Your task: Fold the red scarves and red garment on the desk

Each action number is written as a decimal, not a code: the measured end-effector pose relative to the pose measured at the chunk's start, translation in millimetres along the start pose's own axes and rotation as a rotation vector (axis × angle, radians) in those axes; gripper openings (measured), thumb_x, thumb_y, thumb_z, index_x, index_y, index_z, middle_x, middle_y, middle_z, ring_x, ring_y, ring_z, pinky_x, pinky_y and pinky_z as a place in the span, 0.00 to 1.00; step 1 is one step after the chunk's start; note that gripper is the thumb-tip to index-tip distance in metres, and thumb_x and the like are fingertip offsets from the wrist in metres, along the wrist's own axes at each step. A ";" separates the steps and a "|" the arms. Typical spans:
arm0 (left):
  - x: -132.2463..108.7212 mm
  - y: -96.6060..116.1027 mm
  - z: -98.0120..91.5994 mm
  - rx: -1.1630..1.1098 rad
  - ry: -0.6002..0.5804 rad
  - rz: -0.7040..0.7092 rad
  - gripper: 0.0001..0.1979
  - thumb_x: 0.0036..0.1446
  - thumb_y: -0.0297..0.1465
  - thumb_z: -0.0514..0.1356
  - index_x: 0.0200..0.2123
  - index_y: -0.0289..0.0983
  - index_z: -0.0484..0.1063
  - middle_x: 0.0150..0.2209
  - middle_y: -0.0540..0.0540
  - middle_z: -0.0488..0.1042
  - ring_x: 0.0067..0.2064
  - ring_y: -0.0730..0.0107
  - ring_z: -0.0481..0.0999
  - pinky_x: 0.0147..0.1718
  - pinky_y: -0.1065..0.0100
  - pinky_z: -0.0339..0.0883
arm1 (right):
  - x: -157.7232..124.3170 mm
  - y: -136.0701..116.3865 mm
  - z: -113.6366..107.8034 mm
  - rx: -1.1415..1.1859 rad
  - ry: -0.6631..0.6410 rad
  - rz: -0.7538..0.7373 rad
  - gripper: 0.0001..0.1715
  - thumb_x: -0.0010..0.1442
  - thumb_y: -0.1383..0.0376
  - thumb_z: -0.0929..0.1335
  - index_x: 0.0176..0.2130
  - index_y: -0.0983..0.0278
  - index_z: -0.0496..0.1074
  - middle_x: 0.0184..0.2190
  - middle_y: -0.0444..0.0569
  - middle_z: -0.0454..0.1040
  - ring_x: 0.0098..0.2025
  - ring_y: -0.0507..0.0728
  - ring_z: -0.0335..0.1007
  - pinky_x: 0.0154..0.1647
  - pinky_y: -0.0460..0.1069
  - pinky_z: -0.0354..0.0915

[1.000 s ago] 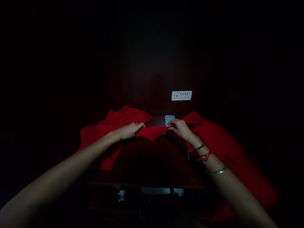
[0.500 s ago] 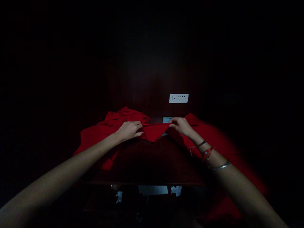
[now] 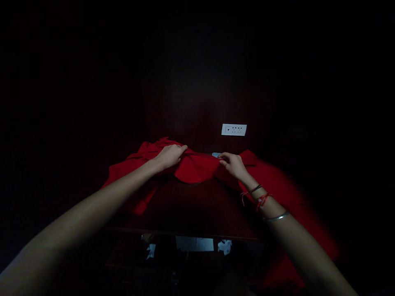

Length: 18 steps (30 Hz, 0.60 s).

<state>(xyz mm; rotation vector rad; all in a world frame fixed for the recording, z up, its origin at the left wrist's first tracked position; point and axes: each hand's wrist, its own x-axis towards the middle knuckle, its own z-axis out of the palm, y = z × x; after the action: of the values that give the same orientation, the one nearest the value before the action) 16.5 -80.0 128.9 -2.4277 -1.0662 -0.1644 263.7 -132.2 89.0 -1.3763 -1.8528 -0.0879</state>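
Between my two hands a piece of red cloth (image 3: 197,167) is stretched, its top edge nearly straight and its lower part hanging in a rounded flap. My left hand (image 3: 171,156) is closed on the left end of that edge. At the other end, my right hand (image 3: 232,163) pinches the cloth between thumb and fingers. More red fabric lies bunched to the left and spreads over the right side under my right forearm. Whether it is all one garment I cannot tell. Just behind my right fingertips shows part of a phone (image 3: 216,155) with a lit screen.
A dark wooden table (image 3: 191,213) is under the cloth. On the wall behind it is a white socket plate (image 3: 234,130). Below the tabletop, a shelf holds a pale sheet (image 3: 195,243) and crumpled whitish pieces (image 3: 224,246). The surroundings are very dark.
My left hand has risen slightly with its end of the cloth. The hanging flap has gone from a pointed to a rounded shape and covers more of the phone.
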 end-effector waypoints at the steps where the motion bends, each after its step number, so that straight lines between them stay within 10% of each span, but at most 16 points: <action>1: 1.6 0.8 0.6 -0.014 0.011 0.001 0.14 0.48 0.22 0.48 0.40 0.36 0.61 0.35 0.43 0.69 0.37 0.64 0.70 0.30 0.70 0.61 | -0.2 0.8 0.0 -0.014 -0.002 0.004 0.10 0.47 0.73 0.63 0.33 0.66 0.68 0.31 0.47 0.71 0.33 0.51 0.65 0.33 0.44 0.58; 6: 9.5 1.7 9.9 -0.113 0.089 0.002 0.15 0.48 0.19 0.46 0.39 0.34 0.63 0.38 0.41 0.68 0.40 0.65 0.68 0.35 0.70 0.61 | -4.7 1.5 -1.8 -0.118 -0.048 0.001 0.13 0.45 0.76 0.61 0.32 0.66 0.69 0.31 0.48 0.69 0.32 0.51 0.63 0.33 0.44 0.58; 18: 20.9 5.9 44.3 -0.211 -0.143 -0.315 0.14 0.46 0.21 0.47 0.37 0.29 0.67 0.36 0.33 0.69 0.36 0.59 0.70 0.32 0.64 0.63 | 13.0 8.6 6.7 -0.260 -0.157 0.116 0.08 0.48 0.73 0.62 0.30 0.67 0.68 0.26 0.49 0.70 0.28 0.51 0.63 0.28 0.43 0.55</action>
<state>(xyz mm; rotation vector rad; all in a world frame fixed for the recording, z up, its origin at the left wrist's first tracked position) 31.6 -48.6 93.9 -2.4684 -1.5649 -0.2183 266.1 -115.4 89.4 -1.7091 -1.9362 -0.1704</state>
